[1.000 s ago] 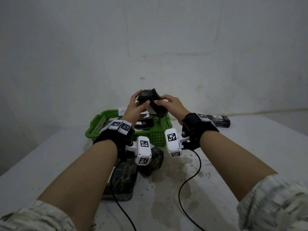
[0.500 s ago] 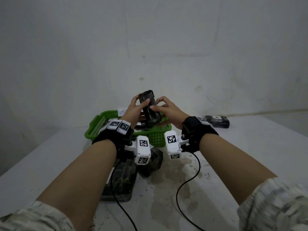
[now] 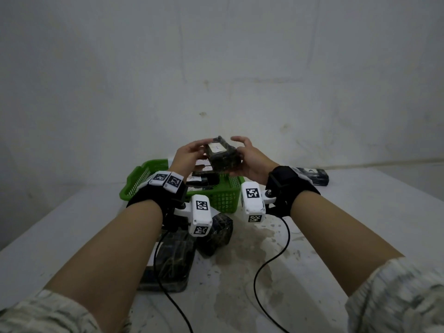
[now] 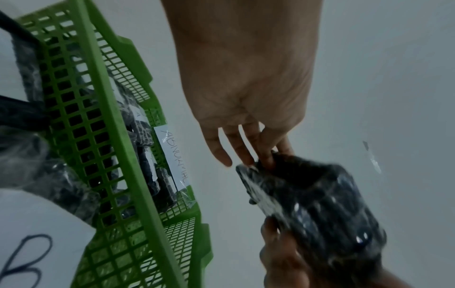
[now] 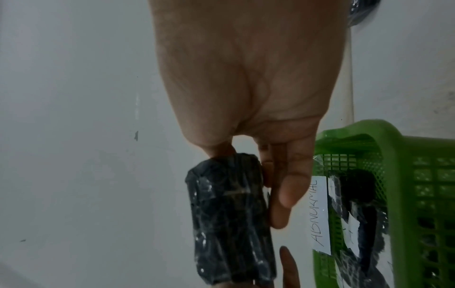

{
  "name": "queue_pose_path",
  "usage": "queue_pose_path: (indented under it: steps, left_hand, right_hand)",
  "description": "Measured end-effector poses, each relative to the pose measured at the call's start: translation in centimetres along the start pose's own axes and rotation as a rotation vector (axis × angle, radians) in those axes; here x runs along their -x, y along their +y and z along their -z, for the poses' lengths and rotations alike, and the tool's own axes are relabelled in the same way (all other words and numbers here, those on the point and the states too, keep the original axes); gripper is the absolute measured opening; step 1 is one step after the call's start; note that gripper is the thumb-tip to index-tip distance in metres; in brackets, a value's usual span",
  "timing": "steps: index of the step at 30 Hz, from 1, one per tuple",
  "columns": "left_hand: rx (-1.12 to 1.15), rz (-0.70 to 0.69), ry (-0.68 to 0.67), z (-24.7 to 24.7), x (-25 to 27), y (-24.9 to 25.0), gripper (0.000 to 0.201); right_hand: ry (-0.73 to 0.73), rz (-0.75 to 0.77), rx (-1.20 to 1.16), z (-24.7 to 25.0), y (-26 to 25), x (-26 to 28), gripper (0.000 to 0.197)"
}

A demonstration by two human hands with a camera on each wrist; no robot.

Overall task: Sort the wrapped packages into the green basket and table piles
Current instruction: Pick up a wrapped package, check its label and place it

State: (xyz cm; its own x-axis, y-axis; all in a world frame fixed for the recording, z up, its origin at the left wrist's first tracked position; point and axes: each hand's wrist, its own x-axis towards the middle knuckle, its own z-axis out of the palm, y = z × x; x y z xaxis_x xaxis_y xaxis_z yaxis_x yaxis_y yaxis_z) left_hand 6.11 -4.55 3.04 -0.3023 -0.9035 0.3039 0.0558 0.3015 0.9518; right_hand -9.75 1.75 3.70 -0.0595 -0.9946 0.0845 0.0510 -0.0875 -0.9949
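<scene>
One wrapped package point(image 3: 222, 156) hangs over the green basket point(image 3: 141, 175), both hands' fingers point(image 3: 192, 146) clasping it.

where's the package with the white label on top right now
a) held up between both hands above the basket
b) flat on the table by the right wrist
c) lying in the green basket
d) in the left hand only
a: the wrapped package is off the table, gripped between the left hand and right hand, above the green basket.
</scene>
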Motion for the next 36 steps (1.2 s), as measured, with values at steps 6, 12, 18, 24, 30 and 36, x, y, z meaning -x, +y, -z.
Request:
queue_pose_path:
  steps: [6, 12, 18, 24, 30, 36]
  left_hand:
    - [-0.100, -0.148, -0.011, -0.3, 0.4, -0.3, 0.037]
    - [-0.090, -0.207, -0.019, -0.5, 0.8, -0.6, 0.038]
    - [-0.142, -0.202, 0.133, -1.5, 0.3, -0.4, 0.045]
    - [0.033, 0.037, 0.081, -2.6, 0.2, 0.0, 0.039]
    - [0.246, 0.094, 0.019, -1.8, 0.1, 0.3, 0.027]
    - [0.212, 0.194, -0.099, -0.5, 0.3, 0.2, 0.033]
  right_hand:
    - [-0.106, -0.081, 0.121, 0.5, -0.2, 0.3, 0.050]
    - [-0.180, -0.158, 0.207, 0.5, 0.2, 0.3, 0.043]
    - [-0.113, -0.122, 0.141, -0.1, 0.4, 0.8, 0.015]
    - [-0.082, -0.049, 0.278, -1.0, 0.0, 1.0, 0.010]
    - [-0.133, -0.059, 0.246, -1.0, -0.4, 1.8, 0.036]
    - [-0.137, -0.057, 0.143, -0.8, -0.4, 1.1, 0.054]
